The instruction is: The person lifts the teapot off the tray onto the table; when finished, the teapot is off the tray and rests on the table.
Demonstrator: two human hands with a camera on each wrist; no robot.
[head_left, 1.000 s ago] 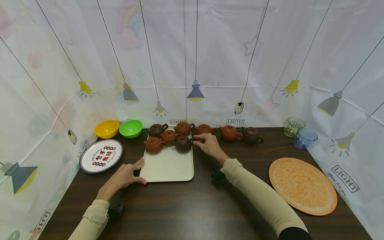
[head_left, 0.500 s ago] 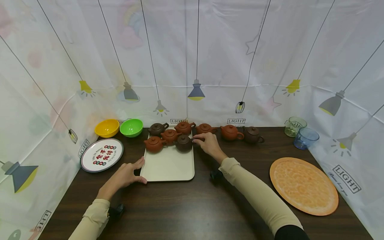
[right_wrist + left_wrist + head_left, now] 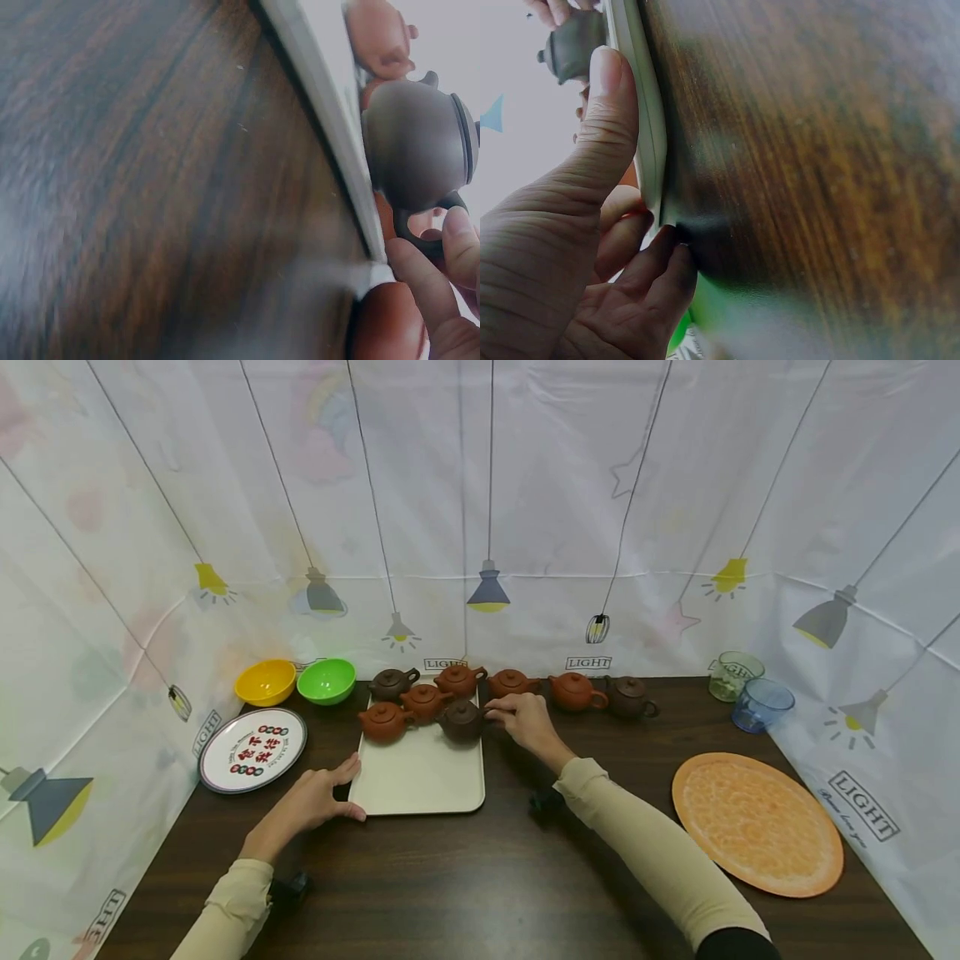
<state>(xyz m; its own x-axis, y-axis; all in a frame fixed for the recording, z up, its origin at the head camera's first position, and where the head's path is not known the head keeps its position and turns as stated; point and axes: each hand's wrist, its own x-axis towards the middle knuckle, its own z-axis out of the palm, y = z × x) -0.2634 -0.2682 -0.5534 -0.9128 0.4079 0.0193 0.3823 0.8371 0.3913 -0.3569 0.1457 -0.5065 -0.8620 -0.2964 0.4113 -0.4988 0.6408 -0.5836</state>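
Note:
My right hand [image 3: 531, 727] pinches the handle of a dark brown teapot [image 3: 461, 722] between thumb and fingers. That teapot stands upright at the right edge of a cream rectangular tray [image 3: 420, 781]; in the right wrist view its handle [image 3: 409, 229] reaches out past the tray's rim. My left hand [image 3: 311, 797] holds the tray's near left corner, thumb [image 3: 611, 97] along the rim and the other fingers curled at the side. Several more teapots crowd the tray's far half: reddish ones [image 3: 383, 722] [image 3: 425, 702] [image 3: 457, 681] and a dark one [image 3: 392, 685].
Right of the tray along the back edge stand two reddish teapots [image 3: 512, 682] [image 3: 574, 692] and a dark one [image 3: 628, 697]. Yellow [image 3: 266, 683] and green [image 3: 327, 682] bowls and a printed plate [image 3: 253, 751] lie left; glasses [image 3: 761, 705] and a round orange mat [image 3: 757, 824] lie right.
The dark teapot in my right hand has shifted slightly to the right, and that hand with it. My left hand and the tray stay where they were.

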